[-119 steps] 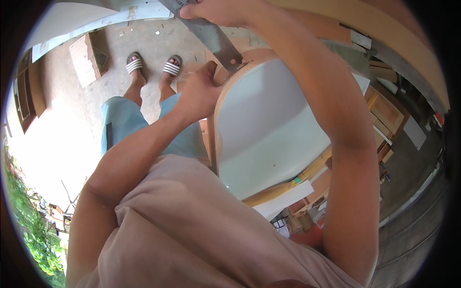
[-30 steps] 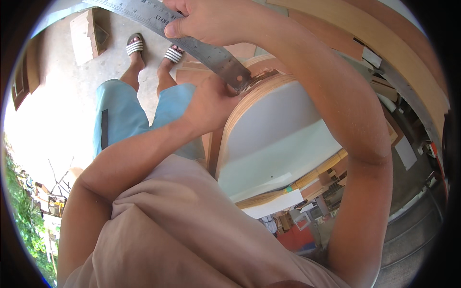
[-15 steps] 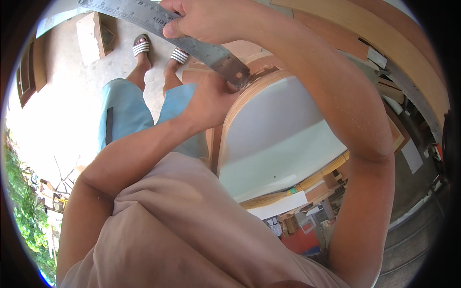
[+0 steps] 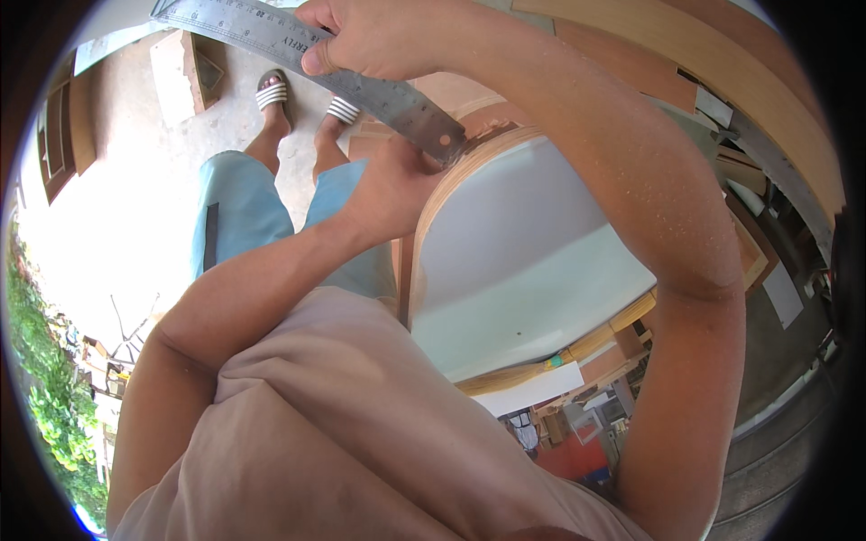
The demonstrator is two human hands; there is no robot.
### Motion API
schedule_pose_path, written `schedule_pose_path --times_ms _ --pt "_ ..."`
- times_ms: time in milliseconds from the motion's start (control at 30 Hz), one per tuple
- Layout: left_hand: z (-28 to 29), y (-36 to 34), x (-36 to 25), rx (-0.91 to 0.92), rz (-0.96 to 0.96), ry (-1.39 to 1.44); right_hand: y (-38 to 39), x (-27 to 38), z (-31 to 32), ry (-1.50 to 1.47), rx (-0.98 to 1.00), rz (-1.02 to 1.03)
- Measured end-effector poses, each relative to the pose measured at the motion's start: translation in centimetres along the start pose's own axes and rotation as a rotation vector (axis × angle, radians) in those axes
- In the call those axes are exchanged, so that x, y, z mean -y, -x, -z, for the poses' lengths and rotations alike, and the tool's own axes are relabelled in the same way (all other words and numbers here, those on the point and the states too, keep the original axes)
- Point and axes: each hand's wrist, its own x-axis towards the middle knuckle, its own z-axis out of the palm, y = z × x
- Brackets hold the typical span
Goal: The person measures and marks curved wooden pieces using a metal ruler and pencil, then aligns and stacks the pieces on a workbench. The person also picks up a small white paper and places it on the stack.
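Steel ruler (image 4: 307,45), right hand (image 4: 379,36) gripping, white panel (image 4: 523,261)

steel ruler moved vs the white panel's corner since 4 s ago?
Barely. The steel ruler keeps its lower end on the same rounded corner of the white panel, in the right hand; the shift in the picture looks like head motion.

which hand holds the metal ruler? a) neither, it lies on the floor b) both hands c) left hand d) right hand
d: the right hand grips the metal ruler from above, while the left hand presses on the curved wooden edge of the white panel.
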Motion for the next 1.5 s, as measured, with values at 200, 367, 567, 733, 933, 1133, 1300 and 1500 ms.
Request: schedule_pose_path --times_ms 200,367,567,733,933,1133,1300,1500 --pt "0.1 0.2 -0.5 -0.003 0.052 0.024 0.1 1.6 -0.1 0.036 -0.002 -0.094" --pt "0.1 0.2 -0.9 0.005 0.053 0.056 0.1 0.9 -0.5 0.055 -0.068 -0.011" --pt "-0.1 -0.2 0.7 0.017 0.005 0.105 -1.5 -0.7 -0.7 0.046 -0.038 -0.052" --pt "0.2 -0.1 -0.1 0.023 -0.001 0.082 -1.5 -0.4 -0.5 -0.098 -0.035 -0.080" --pt "0.0 -0.4 0.7 0.028 0.102 0.125 -1.1 -2.0 3.1 -0.335 -0.232 -0.106" --pt "0.4 -0.3 -0.3 0.032 0.144 0.028 3.5 -3.1 6.5 -0.548 -0.453 -0.044" --pt "0.4 -0.2 -0.5 0.036 0.159 0.062 8.1 -4.3 7.4 -0.243 -0.685 -0.103" --pt "0.3 -0.4 -0.2 0.049 0.164 0.047 9.4 -6.3 7.9 -0.432 -0.621 -0.083"
